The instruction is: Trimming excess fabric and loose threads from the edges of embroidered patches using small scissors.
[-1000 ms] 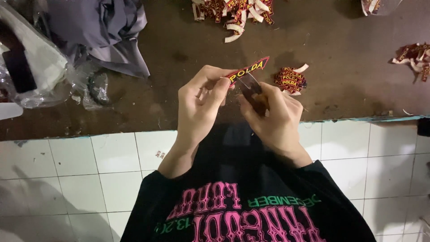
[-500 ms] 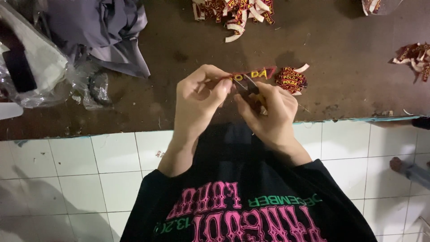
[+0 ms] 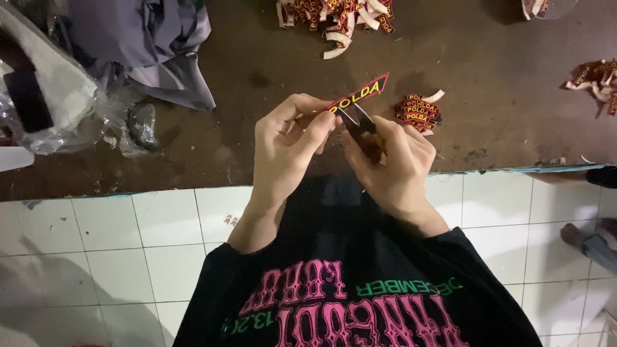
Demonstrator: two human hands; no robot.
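brown worktop [image 3: 270, 109] across the upper frame, white tiled floor [image 3: 109, 244] below its near edge. grey cloth [image 3: 148, 45] heaped at the far left corner, partly over a clear plastic bag [image 3: 58, 109] with something white and a dark band inside; contents otherwise too blurred to tell. no bin, tray or box anywhere in view, so all loose pieces lie bare on the worktop.

pile of labels [image 3: 334, 16] at the far edge, red and cream, jumbled. second scatter of labels [image 3: 594, 77] far right. small stack of labels [image 3: 418, 112] just beyond the right hand, neatly layered, near but not touching.

left hand [image 3: 289, 148] raised above the near edge, thumb and fingertips pinched narrow on the lower left end of a single label [image 3: 360, 93]. long axis of that label slanted, low at the left hand, high and free toward the upper right, pointing roughly at the small stack. right hand [image 3: 392, 170] close beside, almost touching the left, curled shut around small dark snips [image 3: 357, 122]. blades parted in a thin v, tips aimed up and left, right under the held end of the label, just beside the left thumb. right hand nearer the stack, left hand nearer the label's gripped end. contact between blade and label too fine to tell.

another person's foot [image 3: 581, 234] at the right edge, on the tiles.
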